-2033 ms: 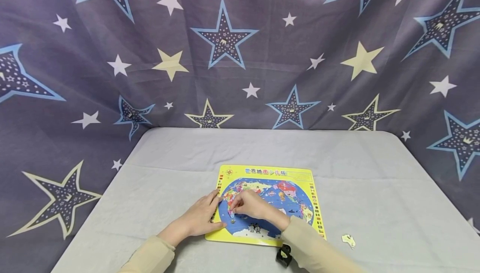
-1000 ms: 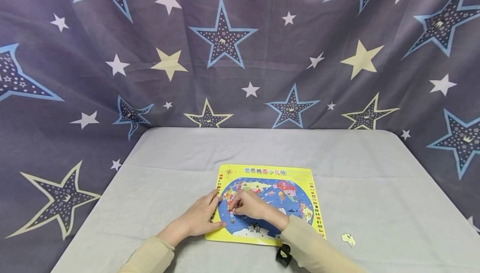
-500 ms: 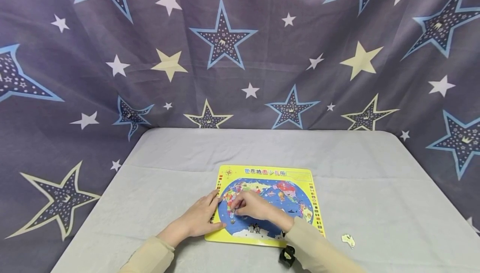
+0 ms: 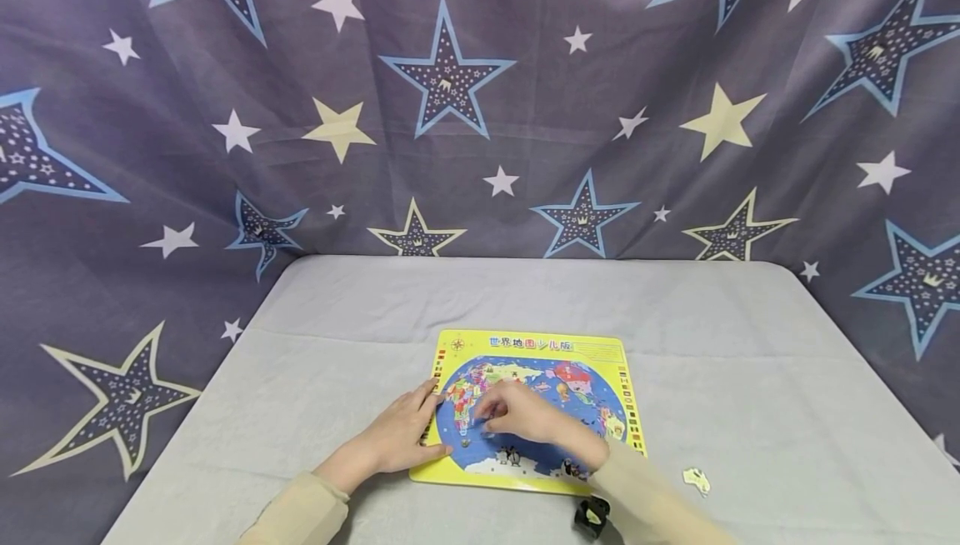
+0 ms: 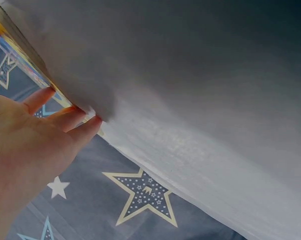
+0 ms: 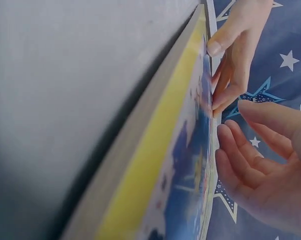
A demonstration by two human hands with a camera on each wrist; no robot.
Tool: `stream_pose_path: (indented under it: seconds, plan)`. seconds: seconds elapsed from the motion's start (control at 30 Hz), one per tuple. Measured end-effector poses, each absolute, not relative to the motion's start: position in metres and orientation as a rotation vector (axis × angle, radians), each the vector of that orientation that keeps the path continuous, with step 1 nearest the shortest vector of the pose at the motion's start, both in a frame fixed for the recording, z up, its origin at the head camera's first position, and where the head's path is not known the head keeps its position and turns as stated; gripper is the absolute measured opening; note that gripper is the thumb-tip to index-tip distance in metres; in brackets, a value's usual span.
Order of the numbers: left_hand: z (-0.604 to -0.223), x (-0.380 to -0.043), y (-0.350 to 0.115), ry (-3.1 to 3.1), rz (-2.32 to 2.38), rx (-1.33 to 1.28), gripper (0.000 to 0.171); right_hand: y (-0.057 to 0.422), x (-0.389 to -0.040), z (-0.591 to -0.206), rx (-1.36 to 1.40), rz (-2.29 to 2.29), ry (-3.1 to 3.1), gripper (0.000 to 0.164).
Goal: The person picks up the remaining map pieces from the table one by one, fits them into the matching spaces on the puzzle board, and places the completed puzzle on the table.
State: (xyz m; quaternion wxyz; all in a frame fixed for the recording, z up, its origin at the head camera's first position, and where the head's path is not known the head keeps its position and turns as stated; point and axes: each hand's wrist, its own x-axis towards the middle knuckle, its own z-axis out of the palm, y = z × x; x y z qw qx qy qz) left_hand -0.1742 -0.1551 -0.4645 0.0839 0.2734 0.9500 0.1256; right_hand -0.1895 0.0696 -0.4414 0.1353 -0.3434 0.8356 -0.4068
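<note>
A world map puzzle board (image 4: pixel 517 482) with a yellow border lies on the table. My left hand (image 4: pixel 405 432) rests on its left edge, fingers extended and thumb on the lower left border. My right hand (image 4: pixel 527 413) is just over the blue map area, right of a colourful puzzle piece (image 4: pixel 462 403) set at the map's left. In the right wrist view its fingers (image 6: pixel 240 157) are loosely bent, with a gap to the thumb and nothing between them. Part of the map's middle is hidden under this hand.
A small pale loose puzzle piece (image 4: pixel 697 481) lies on the table, right of the board. A black wrist camera (image 4: pixel 592 517) hangs at my right wrist by the board's lower edge. A star-patterned curtain (image 4: pixel 502 137) stands behind the grey-covered table (image 4: pixel 360 303).
My right hand's fingertips have come away from the colourful piece at the map's left and shifted right, uncovering more of it. My left hand stays on the board's edge.
</note>
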Motion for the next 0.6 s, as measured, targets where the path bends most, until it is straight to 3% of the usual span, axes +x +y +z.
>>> stream_pose_path:
  seconds: [0.6]
  plan:
    - [-0.465, -0.174, -0.154, 2.854, 0.374, 0.819, 0.077, 0.102, -0.180, -0.430, -0.818, -1.174, 2.450, 0.015]
